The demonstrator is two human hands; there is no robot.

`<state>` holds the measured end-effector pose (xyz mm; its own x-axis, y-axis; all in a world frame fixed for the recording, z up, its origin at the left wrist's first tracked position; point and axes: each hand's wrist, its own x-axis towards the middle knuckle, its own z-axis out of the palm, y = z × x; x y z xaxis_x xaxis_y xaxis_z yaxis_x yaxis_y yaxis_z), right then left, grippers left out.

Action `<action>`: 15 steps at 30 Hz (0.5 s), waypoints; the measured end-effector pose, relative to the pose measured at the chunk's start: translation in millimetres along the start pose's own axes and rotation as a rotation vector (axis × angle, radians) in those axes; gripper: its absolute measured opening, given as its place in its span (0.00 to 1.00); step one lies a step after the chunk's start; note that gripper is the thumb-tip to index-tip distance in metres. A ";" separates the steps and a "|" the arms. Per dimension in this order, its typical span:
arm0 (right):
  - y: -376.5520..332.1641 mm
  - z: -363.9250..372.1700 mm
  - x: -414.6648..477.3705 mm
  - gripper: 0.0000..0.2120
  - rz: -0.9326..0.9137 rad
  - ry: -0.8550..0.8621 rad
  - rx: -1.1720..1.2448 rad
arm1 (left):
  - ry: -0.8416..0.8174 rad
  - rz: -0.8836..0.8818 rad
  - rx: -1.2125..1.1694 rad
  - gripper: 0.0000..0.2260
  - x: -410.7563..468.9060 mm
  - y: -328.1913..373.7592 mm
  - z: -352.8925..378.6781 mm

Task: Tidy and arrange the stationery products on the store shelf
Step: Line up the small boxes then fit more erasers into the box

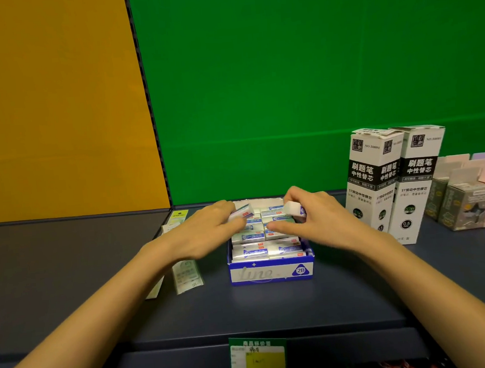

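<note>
A blue and white display box (271, 271) marked 2B stands on the dark shelf (274, 306) in the middle. It holds several wrapped erasers (265, 251) in rows. My left hand (207, 230) hovers over the box's back left and grips one eraser (242, 211), tilted above the rows. At the back right of the box my right hand (319, 218) pinches another eraser (294, 208) between thumb and fingers.
Two tall white and black refill boxes (395, 183) stand right of the eraser box. Small grey and pink cartons (468, 198) sit at the far right. Flat ruler packets (186, 275) lie left of the box. A green price tag (259, 355) hangs on the shelf's front edge.
</note>
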<state>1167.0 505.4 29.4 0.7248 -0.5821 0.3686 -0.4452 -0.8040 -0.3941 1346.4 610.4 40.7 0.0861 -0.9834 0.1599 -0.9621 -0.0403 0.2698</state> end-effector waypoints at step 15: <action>7.8 -3.1 -0.9 0.13 -0.130 -0.153 -0.115 | 0.119 0.156 -0.002 0.16 -8.6 -9.6 -5.0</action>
<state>1161.2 499.2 28.7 0.8474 -0.4547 0.2744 -0.3936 -0.8846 -0.2503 1356.2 620.0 41.4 -0.0338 -0.9498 0.3111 -0.9657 0.1112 0.2346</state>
